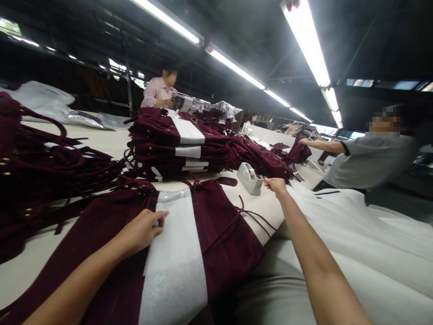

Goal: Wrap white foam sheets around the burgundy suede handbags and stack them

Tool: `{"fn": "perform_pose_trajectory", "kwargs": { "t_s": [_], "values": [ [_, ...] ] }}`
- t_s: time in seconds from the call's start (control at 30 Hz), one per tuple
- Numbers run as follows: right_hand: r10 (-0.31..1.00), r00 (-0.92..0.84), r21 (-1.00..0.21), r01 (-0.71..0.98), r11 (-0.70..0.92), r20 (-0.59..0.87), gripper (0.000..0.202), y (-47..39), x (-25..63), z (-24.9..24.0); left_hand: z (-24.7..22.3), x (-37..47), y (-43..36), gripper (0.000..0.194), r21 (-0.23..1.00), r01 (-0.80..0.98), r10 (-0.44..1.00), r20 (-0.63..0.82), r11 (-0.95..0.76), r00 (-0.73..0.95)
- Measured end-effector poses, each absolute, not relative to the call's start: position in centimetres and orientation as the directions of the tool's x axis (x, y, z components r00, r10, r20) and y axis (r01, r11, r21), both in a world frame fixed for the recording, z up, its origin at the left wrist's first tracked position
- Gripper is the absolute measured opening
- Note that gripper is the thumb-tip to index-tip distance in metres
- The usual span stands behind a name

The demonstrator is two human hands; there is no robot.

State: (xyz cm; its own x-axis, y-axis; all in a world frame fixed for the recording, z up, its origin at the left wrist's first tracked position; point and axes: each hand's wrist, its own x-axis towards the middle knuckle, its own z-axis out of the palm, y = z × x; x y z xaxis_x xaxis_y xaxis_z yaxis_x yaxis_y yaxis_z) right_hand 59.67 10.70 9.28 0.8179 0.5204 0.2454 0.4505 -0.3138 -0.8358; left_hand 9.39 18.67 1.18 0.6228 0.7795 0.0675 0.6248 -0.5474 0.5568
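Low in the frame, left of centre, the left hand [144,231] rests curled at the edge of a white paper band [181,257] wrapped over a maroon cloth item [225,225]; whether it pinches the paper, I cannot tell. If that touch is too light, the band could slip askew. Right of centre, the right hand [275,185] has its fingertips pressed together beside the tape dispenser [250,179] (any tape between them is too small to make out). A hard sideways tug could drag the dispenser across the table [269,210], and the loose cords [242,209] might snag.
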Motion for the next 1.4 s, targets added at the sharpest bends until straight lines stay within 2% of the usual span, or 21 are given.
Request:
{"fn": "perform_pose_trajectory", "kwargs": {
  "t_s": [0.27, 0.43, 0.6, 0.73, 0.83, 0.9, 0.97, 1.03, 1.13, 1.4],
  "values": [
    [0.515, 0.823, -0.77, 0.484, -0.416, 0.239, 0.018, 9.4, 59.9, 4.2, 2.9, 9.6, 17.6, 0.005, 0.55, 0.652, 0.799, 0.047, -0.522, 0.6],
    [0.438, 0.86, -0.69, 0.484, -0.538, 0.262, 0.017, 10.2, 59.9, 3.6, 3.2, 9.6, 17.5, 0.004, 0.532, 0.654, 0.786, 0.035, -0.538, 0.617],
    [0.37, 0.893, -0.681, 0.439, -0.586, 0.257, 0.02, 7.8, 58.2, 4.1, 2.8, 9.6, 17.6, 0.004, 0.518, 0.655, 0.779, 0.036, -0.55, 0.626],
    [0.399, 0.852, -0.718, 0.509, -0.475, 0.34, 0.018, 6.7, 54.6, 6.3, 2.4, 9.8, 17.8, 0.004, 0.513, 0.661, 0.781, 0.029, -0.548, 0.624],
    [0.538, 0.752, -0.8, 0.56, -0.218, 0.38, 0.025, 7.8, 49.4, 8.9, 2.0, 9.8, 17.9, 0.006, 0.524, 0.676, 0.8, 0.018, -0.519, 0.6],
    [0.687, 0.641, -0.89, 0.456, 0.019, 0.343, 0.028, 8.8, 44.6, 10.4, 1.9, 9.8, 17.8, 0.007, 0.533, 0.681, 0.81, 0.015, -0.502, 0.586],
    [0.821, 0.515, -0.958, 0.257, 0.127, 0.247, 0.026, 9.7, 39.5, 11.3, 1.9, 9.7, 17.7, 0.007, 0.542, 0.678, 0.815, 0.022, -0.496, 0.579],
    [0.894, 0.433, -0.991, 0.116, 0.068, 0.112, 0.02, 10.5, 34.8, 11.3, 2.0, 9.6, 17.5, 0.008, 0.551, 0.675, 0.821, 0.032, -0.491, 0.571],
    [0.91, 0.411, -0.998, 0.013, -0.063, -0.052, 0.01, 12.1, 29.8, 10.2, 2.2, 9.6, 17.4, 0.009, 0.56, 0.671, 0.828, 0.048, -0.486, 0.559],
    [0.869, 0.461, -0.982, -0.023, -0.19, -0.179, 0.01, 16.2, 25.4, 5.8, 2.2, 9.6, 17.5, 0.01, 0.576, 0.663, 0.83, 0.052, -0.479, 0.555]
  ]
}}
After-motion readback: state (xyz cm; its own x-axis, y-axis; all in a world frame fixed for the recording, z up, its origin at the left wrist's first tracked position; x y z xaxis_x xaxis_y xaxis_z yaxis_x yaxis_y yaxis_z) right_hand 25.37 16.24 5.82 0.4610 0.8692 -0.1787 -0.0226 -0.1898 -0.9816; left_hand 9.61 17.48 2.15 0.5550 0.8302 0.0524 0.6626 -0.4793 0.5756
